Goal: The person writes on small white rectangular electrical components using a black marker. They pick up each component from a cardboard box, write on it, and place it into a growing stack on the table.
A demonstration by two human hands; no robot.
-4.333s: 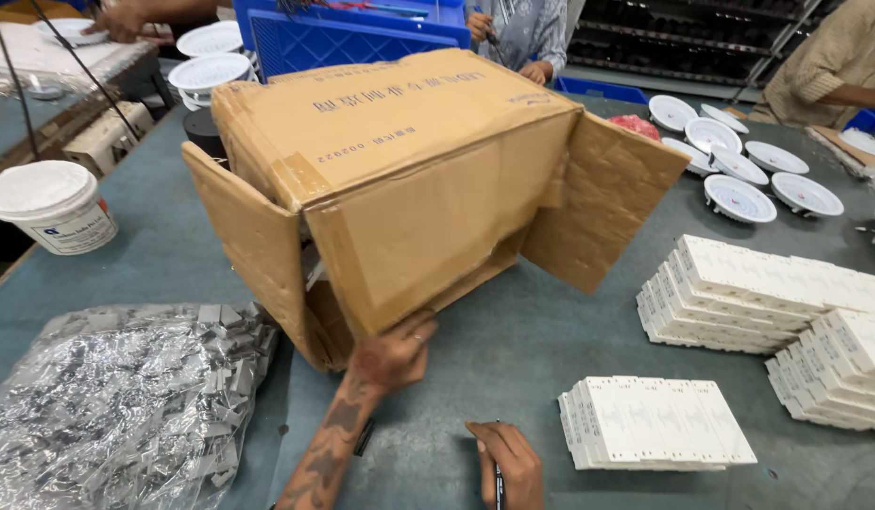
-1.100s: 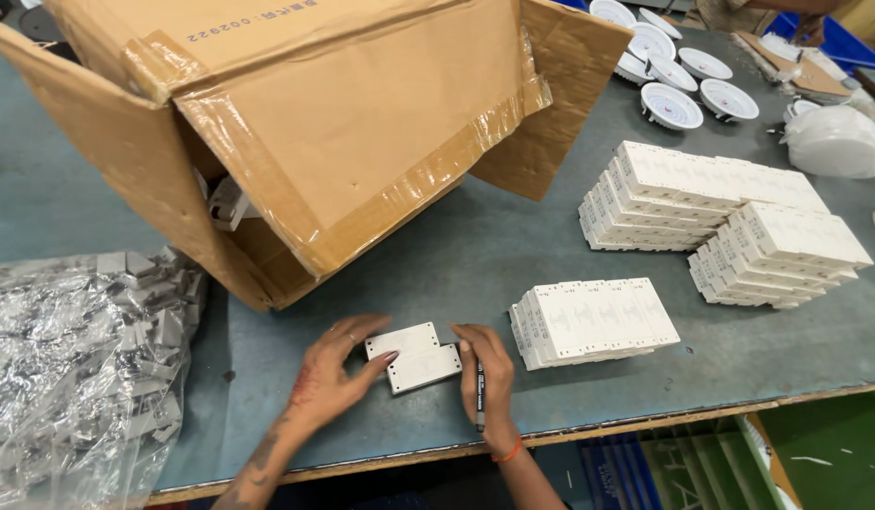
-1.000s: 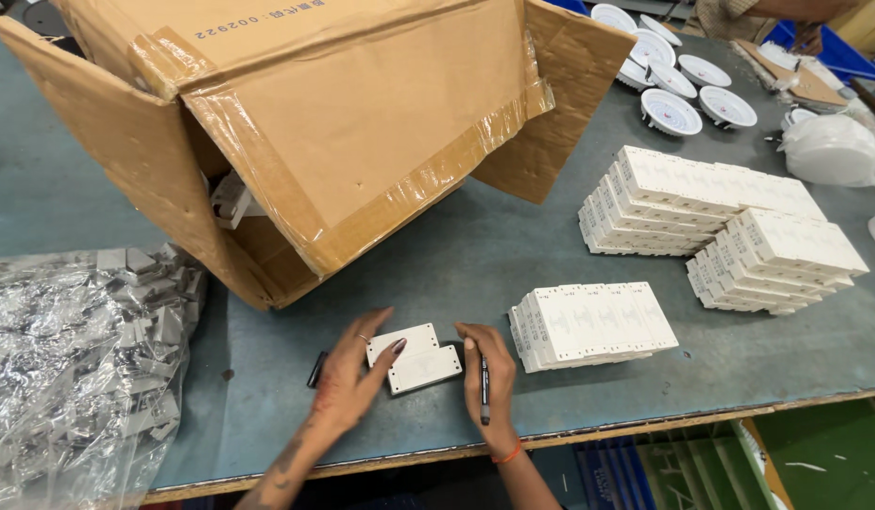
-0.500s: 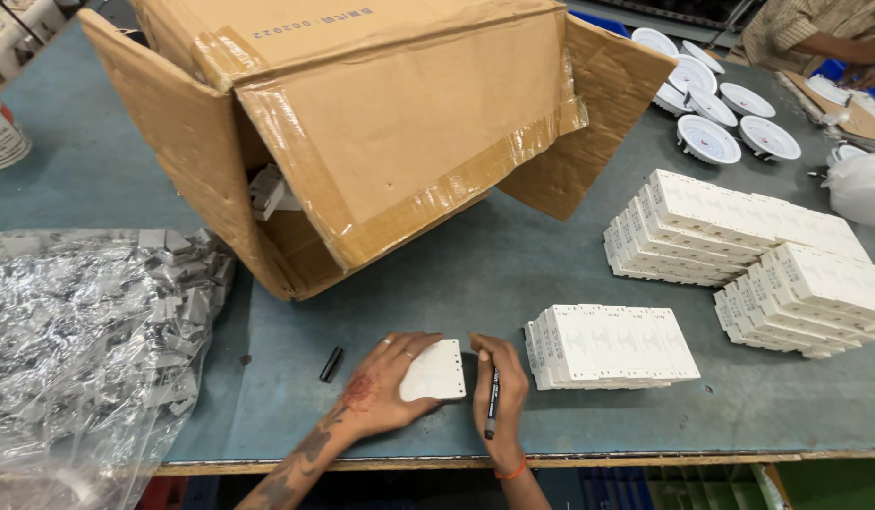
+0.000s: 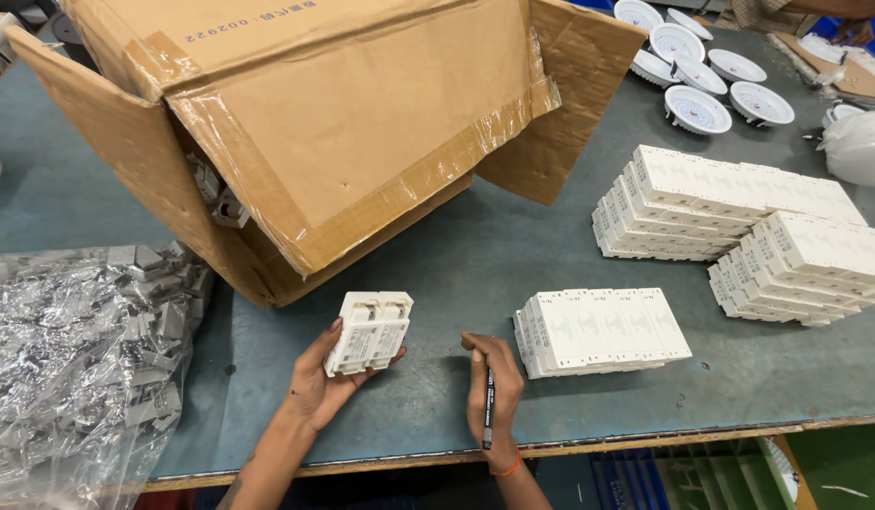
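Left hand [image 5: 329, 382] cups a small stack of white plastic housings [image 5: 368, 331], fingers curled round its underside and thumb side, lifted clear of the table [image 5: 437, 274] near the front edge. The stack tilts away from the camera, so its slotted end face shows.

Right hand [image 5: 492, 387] rests on the table just right of the stack, closed loosely round a black marker pen [image 5: 487, 408]. The pen lies along the palm, its tip end toward the front edge. Pen and stack are apart, not touching.

Judgement: the step in hand looks like marking or checking the held pieces with the pen. To do it well, steady the stack: bring the face to be marked up toward the pen and brace the left wrist on the table, so that the pieces do not slide against each other. Turn the pen to a writing grip first; as held, it is not set for writing.

Just right of the right hand lies a row of like white housings [image 5: 603, 331], on edge, near the front edge. Two larger stacked batches [image 5: 739, 212] sit toward the right edge. Behind the hands, a tipped open cardboard box [image 5: 352, 123] shows more parts inside. A clear plastic bag of grey parts [image 5: 74, 349] fills the front left corner. White round lamp fittings [image 5: 697, 106] lie at the far right corner.
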